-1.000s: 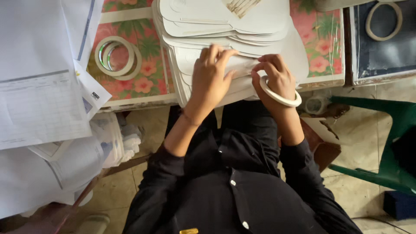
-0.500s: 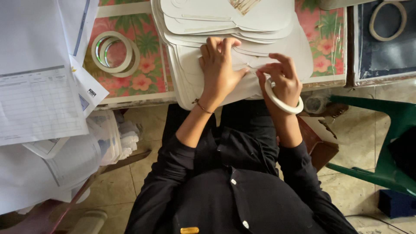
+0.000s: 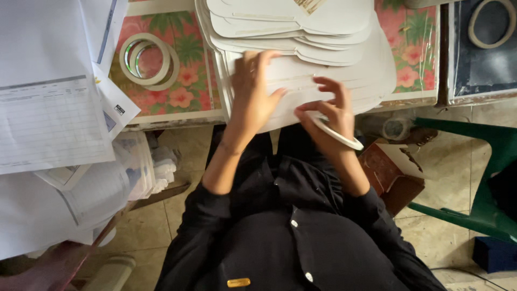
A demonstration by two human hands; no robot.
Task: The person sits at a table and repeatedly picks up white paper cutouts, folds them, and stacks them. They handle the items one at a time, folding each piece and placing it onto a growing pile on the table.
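Observation:
A stack of white shaped cardboard sheets (image 3: 301, 32) lies on a table with a floral cloth (image 3: 177, 91). My left hand (image 3: 253, 94) rests flat on the nearest sheet (image 3: 371, 81), fingers spread. My right hand (image 3: 328, 116) holds a white tape roll (image 3: 338, 133) at the sheet's near edge, thumb and forefinger pinching at the sheet's surface. My dark shirt fills the lower part of the head view.
Two tape rolls (image 3: 145, 59) lie on the floral cloth to the left. Paper forms (image 3: 48, 118) hang over the left side. Another tape roll (image 3: 490, 21) sits on a dark surface at right. A green plastic chair (image 3: 479, 178) and a brown box (image 3: 390, 172) stand on the tiled floor.
My left hand has slid left and flattened on the sheet. My right hand with the tape roll has moved a little toward the sheet's near edge.

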